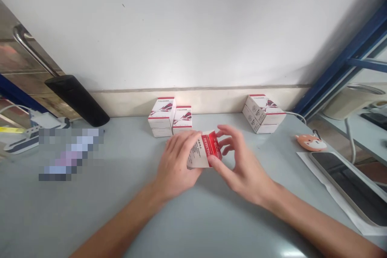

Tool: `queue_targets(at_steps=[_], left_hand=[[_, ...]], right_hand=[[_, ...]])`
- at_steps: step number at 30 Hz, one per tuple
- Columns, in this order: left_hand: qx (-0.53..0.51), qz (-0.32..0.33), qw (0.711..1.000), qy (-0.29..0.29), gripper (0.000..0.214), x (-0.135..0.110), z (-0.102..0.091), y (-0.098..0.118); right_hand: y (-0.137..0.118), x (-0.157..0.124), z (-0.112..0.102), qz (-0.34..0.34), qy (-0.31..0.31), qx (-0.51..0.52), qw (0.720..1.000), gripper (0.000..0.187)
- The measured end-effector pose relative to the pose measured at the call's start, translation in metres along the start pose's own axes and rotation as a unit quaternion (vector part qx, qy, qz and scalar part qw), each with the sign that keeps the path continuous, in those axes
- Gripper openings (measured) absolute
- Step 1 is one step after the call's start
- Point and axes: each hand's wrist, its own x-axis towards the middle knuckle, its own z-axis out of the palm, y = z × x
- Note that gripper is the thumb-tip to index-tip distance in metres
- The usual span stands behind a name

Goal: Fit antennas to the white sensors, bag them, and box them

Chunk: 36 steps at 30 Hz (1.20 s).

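Note:
A small white and red carton (204,151) is held above the grey table (121,193) between both hands. My left hand (177,165) wraps round its left side, fingers closed on it. My right hand (238,161) pinches its red right end, thumb below and fingers above. Behind the hands, against the wall, stand stacked cartons of the same kind (171,116). A second stack of these cartons (263,113) lies at the back right.
A phone (347,181) lies on white paper at the right edge, with a small orange fox-shaped charm (311,142) behind it. A black handle (77,98) leans at the back left, beside a white power strip (33,133). A blue metal frame (347,60) rises at the right.

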Motion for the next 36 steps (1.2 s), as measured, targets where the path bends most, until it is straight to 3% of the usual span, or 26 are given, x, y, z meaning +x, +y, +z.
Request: queue_targets(at_steps=[4, 9, 12, 15, 18, 21, 24, 27, 31, 36], left_hand=[[-0.024, -0.006, 0.999, -0.028, 0.060, -0.001, 0.001, 0.002], [-0.064, -0.037, 0.997, -0.013, 0.071, -0.003, 0.001, -0.004], [-0.092, -0.036, 0.995, 0.000, 0.080, -0.004, 0.002, -0.011], [-0.083, -0.001, 0.997, -0.008, 0.075, -0.005, 0.001, -0.015], [-0.067, 0.024, 0.997, -0.021, 0.073, -0.003, -0.001, -0.015], [-0.058, 0.020, 0.998, -0.021, 0.070, -0.001, -0.005, -0.013], [-0.056, 0.014, 0.998, -0.020, 0.070, 0.001, -0.007, -0.013], [-0.046, 0.019, 0.998, -0.023, 0.073, 0.002, -0.008, -0.014], [-0.036, -0.008, 0.999, -0.027, 0.086, 0.001, -0.008, -0.014], [-0.022, 0.003, 0.999, -0.038, 0.095, 0.003, -0.009, -0.010]], right_hand=[[0.001, 0.002, 0.001, 0.061, -0.041, 0.089, 0.993, 0.054], [0.006, 0.007, -0.005, 0.054, -0.026, 0.159, 0.985, 0.038], [0.010, 0.011, -0.010, 0.042, 0.050, 0.104, 0.992, 0.037], [0.017, 0.014, -0.012, -0.023, 0.100, -0.050, 0.993, 0.045], [0.027, 0.015, -0.012, -0.118, 0.079, -0.197, 0.970, 0.044], [0.030, 0.014, -0.012, -0.185, 0.063, -0.229, 0.953, 0.050], [0.025, 0.014, -0.015, -0.206, 0.055, -0.210, 0.954, 0.053], [0.016, 0.014, -0.022, -0.219, 0.036, -0.157, 0.962, 0.042], [0.008, 0.013, -0.028, -0.264, -0.048, -0.117, 0.956, 0.031], [0.000, 0.013, -0.025, -0.207, -0.050, -0.084, 0.974, 0.026]])
